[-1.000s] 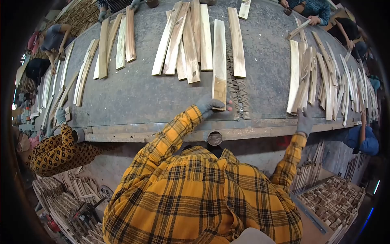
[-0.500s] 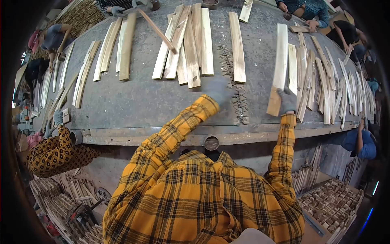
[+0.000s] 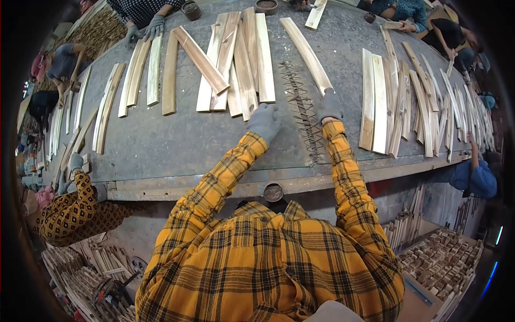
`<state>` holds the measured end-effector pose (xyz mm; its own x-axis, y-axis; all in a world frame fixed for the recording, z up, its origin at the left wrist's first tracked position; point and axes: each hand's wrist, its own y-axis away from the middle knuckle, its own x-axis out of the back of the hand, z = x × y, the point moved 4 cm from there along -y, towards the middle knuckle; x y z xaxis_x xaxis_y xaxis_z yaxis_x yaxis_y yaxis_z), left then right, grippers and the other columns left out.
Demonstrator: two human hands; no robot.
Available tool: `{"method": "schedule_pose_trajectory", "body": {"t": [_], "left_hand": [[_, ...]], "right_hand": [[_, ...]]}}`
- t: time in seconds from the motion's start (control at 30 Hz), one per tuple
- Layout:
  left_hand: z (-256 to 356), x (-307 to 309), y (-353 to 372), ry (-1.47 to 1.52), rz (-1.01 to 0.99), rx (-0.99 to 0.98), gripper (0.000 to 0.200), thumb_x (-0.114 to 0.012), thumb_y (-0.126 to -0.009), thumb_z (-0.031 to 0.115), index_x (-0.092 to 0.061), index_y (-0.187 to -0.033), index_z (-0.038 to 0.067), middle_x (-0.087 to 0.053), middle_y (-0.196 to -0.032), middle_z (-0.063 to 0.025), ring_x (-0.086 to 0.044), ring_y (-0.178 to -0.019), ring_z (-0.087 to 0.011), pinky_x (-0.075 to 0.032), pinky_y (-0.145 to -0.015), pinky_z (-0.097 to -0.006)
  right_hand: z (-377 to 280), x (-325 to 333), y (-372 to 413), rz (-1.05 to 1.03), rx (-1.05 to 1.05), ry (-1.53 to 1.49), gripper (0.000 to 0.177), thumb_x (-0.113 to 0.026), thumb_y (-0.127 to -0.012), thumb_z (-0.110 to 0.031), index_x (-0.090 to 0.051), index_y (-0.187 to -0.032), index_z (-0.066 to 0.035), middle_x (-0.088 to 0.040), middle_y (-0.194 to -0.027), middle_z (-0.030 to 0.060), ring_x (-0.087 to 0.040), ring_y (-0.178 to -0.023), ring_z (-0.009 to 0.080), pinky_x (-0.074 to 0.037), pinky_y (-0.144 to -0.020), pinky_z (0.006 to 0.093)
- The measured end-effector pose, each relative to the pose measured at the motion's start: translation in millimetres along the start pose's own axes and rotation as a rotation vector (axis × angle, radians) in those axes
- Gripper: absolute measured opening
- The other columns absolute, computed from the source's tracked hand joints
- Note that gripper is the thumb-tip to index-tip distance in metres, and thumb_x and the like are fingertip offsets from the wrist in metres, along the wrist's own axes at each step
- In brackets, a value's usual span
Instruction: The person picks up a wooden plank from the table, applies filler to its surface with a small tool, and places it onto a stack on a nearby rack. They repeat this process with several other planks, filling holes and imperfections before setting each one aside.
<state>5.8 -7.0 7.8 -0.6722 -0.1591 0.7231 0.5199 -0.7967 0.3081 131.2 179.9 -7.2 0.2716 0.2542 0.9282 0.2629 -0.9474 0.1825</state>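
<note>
Both my hands wear grey gloves. My right hand (image 3: 330, 106) grips the near end of a single wooden slat (image 3: 307, 53), which slants away to the upper left on the dark table. Just left of it, my left hand (image 3: 264, 122) hovers by the near ends of a loose group of slats (image 3: 244, 88), its fingers loosely apart and holding nothing I can see. One reddish slat (image 3: 201, 60) lies diagonally across that group. Between my hands, a dark zigzag seam (image 3: 301, 110) runs along the tabletop.
More slats (image 3: 367, 102) lie in rows at right and left (image 3: 169, 75). A small round pot (image 3: 273, 192) sits at the table's near edge (image 3: 225, 190). Across the table, a co-worker's gloved hands (image 3: 155, 26) touch slats. Other people work around. Stacked wood blocks (image 3: 442, 260) stand behind right.
My right hand has left a slat on the right-hand row and moved left to the single slat, now tilted. My left hand shifted left. The reddish slat now lies across the group.
</note>
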Motion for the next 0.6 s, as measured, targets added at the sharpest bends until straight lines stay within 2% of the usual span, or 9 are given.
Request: {"method": "schedule_pose_trajectory", "body": {"t": [0.07, 0.17, 0.3, 0.33, 0.4, 0.47, 0.5, 0.57, 0.6], "left_hand": [[16, -7, 3, -0.042, -0.085, -0.024, 0.040, -0.060, -0.080, 0.024, -0.054, -0.118, 0.014, -0.050, -0.121, -0.0075, -0.052, -0.110, -0.0262, -0.044, -0.093, -0.0373], [24, -13, 8, -0.057, -0.089, -0.064, 0.037, -0.060, -0.081, 0.025, -0.055, -0.116, 0.014, -0.053, -0.116, -0.0079, -0.055, -0.106, -0.0259, -0.045, -0.091, -0.0352], [-1, -13, 14, -0.001, -0.019, -0.142, 0.035, -0.063, -0.080, 0.025, -0.058, -0.112, 0.010, -0.059, -0.105, -0.0091, -0.059, -0.095, -0.0239, -0.048, -0.084, -0.0325], [-9, -13, 17, 0.032, -0.021, -0.156, 0.035, -0.064, -0.080, 0.025, -0.058, -0.111, 0.009, -0.060, -0.103, -0.0094, -0.060, -0.093, -0.0233, -0.048, -0.083, -0.0317], [-24, -10, 26, 0.147, -0.027, -0.148, 0.034, -0.065, -0.080, 0.026, -0.060, -0.109, 0.007, -0.062, -0.098, -0.0095, -0.061, -0.087, -0.0213, -0.049, -0.078, -0.0305], [-36, -4, 38, 0.259, -0.025, -0.165, 0.034, -0.066, -0.081, 0.026, -0.061, -0.108, 0.006, -0.063, -0.093, -0.0094, -0.062, -0.083, -0.0193, -0.049, -0.075, -0.0297], [-42, 0, 43, 0.315, -0.021, -0.187, 0.034, -0.066, -0.081, 0.026, -0.061, -0.108, 0.006, -0.063, -0.091, -0.0093, -0.062, -0.082, -0.0183, -0.050, -0.073, -0.0295], [-52, 3, 51, 0.324, -0.013, -0.144, 0.034, -0.065, -0.081, 0.026, -0.062, -0.108, 0.007, -0.064, -0.093, -0.0092, -0.062, -0.083, -0.0195, -0.050, -0.074, -0.0309], [-55, 6, 53, 0.277, 0.003, -0.083, 0.034, -0.064, -0.080, 0.026, -0.061, -0.109, 0.008, -0.063, -0.096, -0.0094, -0.062, -0.085, -0.0217, -0.049, -0.077, -0.0325]], "right_hand": [[-5, 16, 12, 0.096, 0.055, 0.082, 0.063, -0.068, -0.074, -0.047, -0.049, -0.120, -0.009, -0.045, -0.123, 0.0195, -0.056, -0.104, 0.0393, -0.048, -0.084, 0.0481], [12, 24, -26, 0.042, 0.033, 0.221, 0.065, -0.070, -0.071, -0.047, -0.051, -0.121, -0.010, -0.046, -0.123, 0.0199, -0.056, -0.105, 0.0378, -0.047, -0.087, 0.0461], [30, 30, -36, 0.029, 0.172, 0.277, 0.059, -0.067, -0.074, -0.046, -0.055, -0.119, -0.010, -0.057, -0.116, 0.0167, -0.060, -0.101, 0.0287, -0.047, -0.088, 0.0399], [30, 31, -29, -0.062, 0.221, 0.361, 0.049, -0.059, -0.080, -0.042, -0.058, -0.115, -0.007, -0.062, -0.110, 0.0142, -0.062, -0.097, 0.0241, -0.048, -0.086, 0.0397], [68, -2, -27, -0.231, 0.120, -0.414, 0.046, -0.060, -0.082, -0.036, -0.055, -0.115, -0.004, -0.063, -0.104, 0.0173, -0.063, -0.091, 0.0221, -0.051, -0.073, 0.0334], [88, -6, 7, -0.341, 0.155, -0.904, 0.042, -0.059, -0.085, -0.031, -0.054, -0.114, -0.001, -0.064, -0.099, 0.0174, -0.063, -0.081, 0.0177, -0.051, -0.061, 0.0270], [89, 11, 44, -0.372, 0.249, -1.004, 0.040, -0.057, -0.087, -0.030, -0.053, -0.113, 0.000, -0.064, -0.096, 0.0160, -0.062, -0.075, 0.0145, -0.050, -0.056, 0.0239], [101, 13, 80, -0.460, 0.200, -1.179, 0.038, -0.054, -0.090, -0.027, -0.052, -0.112, 0.003, -0.065, -0.091, 0.0136, -0.060, -0.063, 0.0103, -0.047, -0.049, 0.0203], [108, 5, 86, -0.519, 0.067, -1.249, 0.037, -0.053, -0.090, -0.026, -0.051, -0.112, 0.004, -0.065, -0.089, 0.0126, -0.058, -0.057, 0.0094, -0.045, -0.047, 0.0198]]}}
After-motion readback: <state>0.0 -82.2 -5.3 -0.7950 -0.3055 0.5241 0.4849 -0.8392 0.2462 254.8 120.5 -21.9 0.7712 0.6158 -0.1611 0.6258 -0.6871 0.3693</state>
